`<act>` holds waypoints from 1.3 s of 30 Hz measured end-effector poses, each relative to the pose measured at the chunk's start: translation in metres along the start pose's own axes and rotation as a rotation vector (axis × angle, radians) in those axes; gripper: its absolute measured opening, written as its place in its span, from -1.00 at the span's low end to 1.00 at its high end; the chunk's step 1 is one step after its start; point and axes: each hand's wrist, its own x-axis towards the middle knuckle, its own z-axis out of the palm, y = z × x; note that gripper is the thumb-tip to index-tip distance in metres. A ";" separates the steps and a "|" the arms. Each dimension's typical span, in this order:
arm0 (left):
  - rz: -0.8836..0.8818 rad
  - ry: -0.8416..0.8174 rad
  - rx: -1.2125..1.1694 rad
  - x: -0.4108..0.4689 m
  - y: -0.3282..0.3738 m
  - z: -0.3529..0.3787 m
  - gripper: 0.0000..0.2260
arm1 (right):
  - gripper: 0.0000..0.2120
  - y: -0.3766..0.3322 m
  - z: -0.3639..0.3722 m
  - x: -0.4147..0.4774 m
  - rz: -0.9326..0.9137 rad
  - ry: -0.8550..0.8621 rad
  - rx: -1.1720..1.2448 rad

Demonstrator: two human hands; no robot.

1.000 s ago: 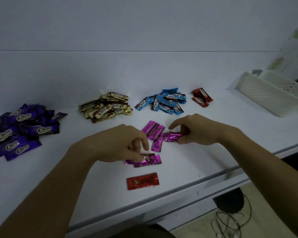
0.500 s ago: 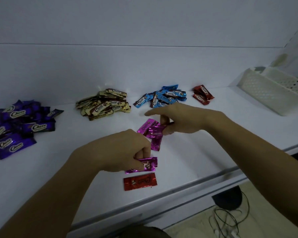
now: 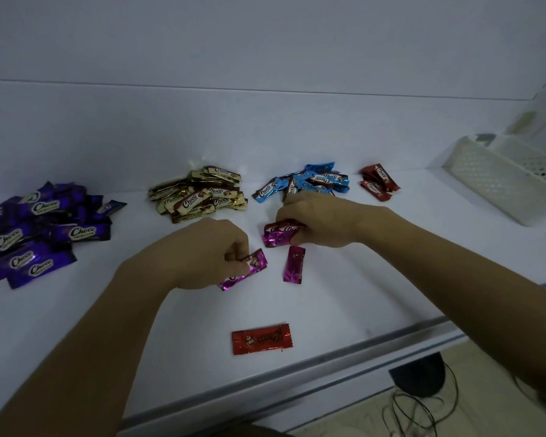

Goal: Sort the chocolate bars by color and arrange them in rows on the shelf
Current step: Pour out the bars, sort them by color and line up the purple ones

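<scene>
On the white shelf (image 3: 344, 291) lie sorted heaps of chocolate bars: purple (image 3: 35, 231) at the left, gold (image 3: 199, 193) in the middle, blue (image 3: 306, 182) to its right, and a few red bars (image 3: 379, 182) beyond. My left hand (image 3: 208, 253) pinches a magenta bar (image 3: 249, 268). My right hand (image 3: 319, 220) grips a small stack of magenta bars (image 3: 279, 233). Between the hands a single magenta bar (image 3: 293, 264) lies loose. One red bar (image 3: 260, 338) sits alone near the shelf's front edge.
White perforated baskets (image 3: 498, 181) stand at the back right of the shelf. A white wall runs behind the heaps. Below the shelf's front edge (image 3: 360, 361), a dark round object and tangled cables (image 3: 420, 395) lie on the floor.
My left hand lifted a magenta bar off the shelf and moved it up toward the right hand. My right hand gathered magenta bars into a stack, leaving one loose bar lying between the hands.
</scene>
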 end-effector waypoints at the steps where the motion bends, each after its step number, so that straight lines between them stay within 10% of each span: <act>1: -0.019 0.026 -0.025 0.001 -0.002 0.000 -0.85 | -0.73 -0.001 0.003 -0.002 -0.005 0.028 -0.014; 12: -0.129 0.193 -0.164 0.012 -0.012 0.008 -0.88 | -0.64 -0.008 0.012 -0.011 0.115 0.093 0.195; 28: -0.140 0.199 -0.235 0.011 -0.018 0.008 -0.89 | -0.68 -0.018 0.015 -0.002 0.122 0.036 -0.167; 34: -0.178 0.235 -0.346 0.011 -0.018 0.009 -0.89 | -0.87 -0.011 0.008 -0.003 0.137 0.018 0.156; 39: -0.230 0.367 -0.577 0.014 -0.016 0.011 -0.89 | -0.95 -0.013 0.009 -0.007 0.149 0.357 0.655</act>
